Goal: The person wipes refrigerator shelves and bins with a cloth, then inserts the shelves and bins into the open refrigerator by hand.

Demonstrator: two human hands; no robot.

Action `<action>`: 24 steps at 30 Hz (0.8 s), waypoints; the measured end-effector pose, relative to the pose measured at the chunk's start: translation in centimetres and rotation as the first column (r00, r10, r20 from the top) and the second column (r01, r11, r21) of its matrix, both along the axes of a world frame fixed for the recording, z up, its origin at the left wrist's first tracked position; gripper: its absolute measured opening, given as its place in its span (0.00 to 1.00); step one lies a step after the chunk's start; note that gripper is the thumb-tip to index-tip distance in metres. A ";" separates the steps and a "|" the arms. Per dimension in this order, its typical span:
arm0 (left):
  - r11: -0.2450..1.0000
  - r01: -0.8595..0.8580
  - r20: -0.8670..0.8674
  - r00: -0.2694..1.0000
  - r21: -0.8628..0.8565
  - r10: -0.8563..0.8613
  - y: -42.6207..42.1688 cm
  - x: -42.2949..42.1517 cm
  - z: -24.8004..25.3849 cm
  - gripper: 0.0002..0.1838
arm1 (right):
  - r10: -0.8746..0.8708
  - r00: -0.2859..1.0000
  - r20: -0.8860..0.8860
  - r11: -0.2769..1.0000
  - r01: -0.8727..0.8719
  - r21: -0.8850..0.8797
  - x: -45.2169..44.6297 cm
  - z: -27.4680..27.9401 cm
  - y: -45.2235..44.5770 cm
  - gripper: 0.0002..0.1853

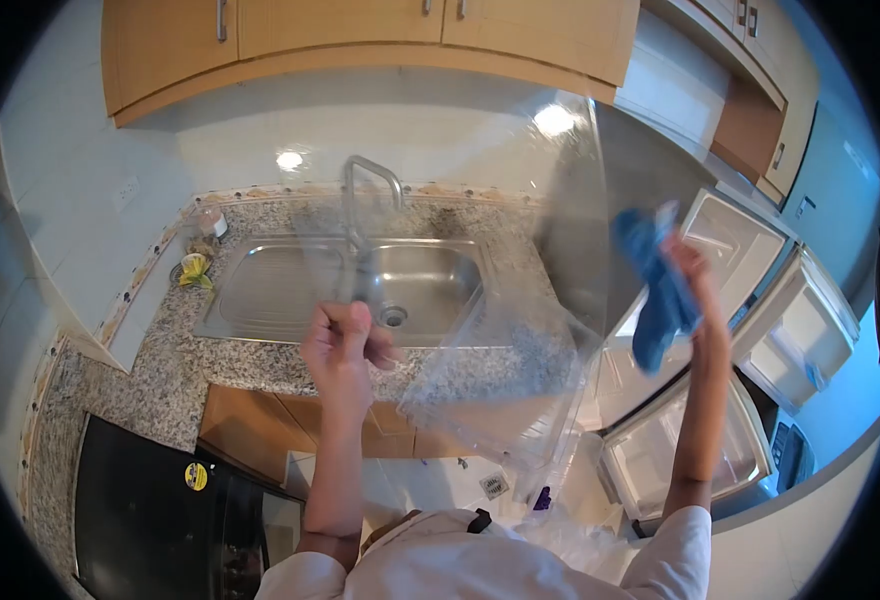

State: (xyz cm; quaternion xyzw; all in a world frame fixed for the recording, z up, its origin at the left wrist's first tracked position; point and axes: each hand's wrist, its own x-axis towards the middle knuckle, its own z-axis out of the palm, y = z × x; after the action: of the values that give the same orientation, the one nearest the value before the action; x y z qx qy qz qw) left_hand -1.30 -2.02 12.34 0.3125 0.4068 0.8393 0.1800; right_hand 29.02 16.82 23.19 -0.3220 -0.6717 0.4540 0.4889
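A large, thin clear plastic sheet (560, 230) hangs in front of the sink and wall, its right edge running down past the counter. My left hand (348, 338) is closed near the sheet's lower left, fingers curled and thumb up, seemingly pinching it; its edge at the fingers is faint. At the right, my raised right hand (693, 275) grips a bunched blue cloth (650, 290), which dangles below the fingers and is slightly blurred. Lower down, a clear crumpled or folded part of the plastic (500, 380) overlaps the counter front.
Behind the plastic are a steel sink (422, 275) with a tap (352, 200) and a granite counter (175, 335). A yellow-green item (196, 271) lies at the left. Open fridge doors (685, 440) stand at the right, a black appliance (145, 510) lower left, and cabinets (340, 25) overhead.
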 end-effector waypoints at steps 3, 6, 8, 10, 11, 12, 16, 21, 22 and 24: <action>0.998 -0.063 0.008 0.998 -0.006 0.063 0.7 0.8 1.3 0.11 | -0.092 0.968 -0.232 0.932 0.166 0.323 -2.3 5.6 -4.8 0.10; 0.995 -0.090 0.026 0.995 -0.039 0.091 1.3 1.6 1.9 0.11 | -0.274 0.942 -0.196 0.687 0.334 0.645 -8.9 5.6 -6.7 0.10; 0.995 -0.087 0.048 0.995 -0.042 0.089 1.5 1.9 1.6 0.10 | -0.310 0.920 -0.241 0.162 0.301 0.940 -13.3 3.1 -4.6 0.13; 0.998 -0.057 0.030 0.998 -0.005 0.057 1.6 1.7 1.0 0.10 | -0.502 0.855 -0.130 0.102 0.207 0.973 -16.7 -1.6 -6.4 0.20; 0.998 -0.063 0.032 0.997 -0.008 0.064 1.9 1.1 0.3 0.10 | -0.487 0.872 -0.037 0.199 0.153 0.968 -17.2 -4.3 -7.9 0.21; 0.995 -0.086 -0.009 0.996 0.042 0.087 2.3 0.4 -0.7 0.09 | -0.461 0.886 0.055 0.290 0.092 0.953 -17.5 -7.2 -9.8 0.23; 0.999 -0.034 0.174 0.984 -0.038 0.040 1.8 0.0 -0.5 0.09 | -0.309 0.797 0.519 0.332 -0.421 0.844 -15.5 -17.8 -16.9 0.22; 1.000 0.029 0.296 0.955 0.007 -0.030 1.6 -1.2 -0.4 0.10 | 0.409 0.774 0.484 0.757 -0.584 0.293 -10.3 -25.2 -12.2 0.13; 0.999 0.052 0.310 0.949 0.010 -0.053 1.6 -1.2 -0.4 0.11 | 0.666 0.743 0.075 0.728 -0.624 -0.283 -10.4 -25.8 -10.0 0.14; 0.995 0.082 0.330 0.939 0.057 -0.097 2.1 -1.3 -0.9 0.11 | 0.423 0.719 -0.551 0.219 -0.671 -0.708 -12.7 -23.0 -8.6 0.17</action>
State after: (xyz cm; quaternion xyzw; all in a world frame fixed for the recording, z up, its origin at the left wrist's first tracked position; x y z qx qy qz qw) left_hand -2.63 0.03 11.44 0.1884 0.3383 0.8793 0.2774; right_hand 16.31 8.18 0.15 -0.2070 -0.3396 0.9081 0.1314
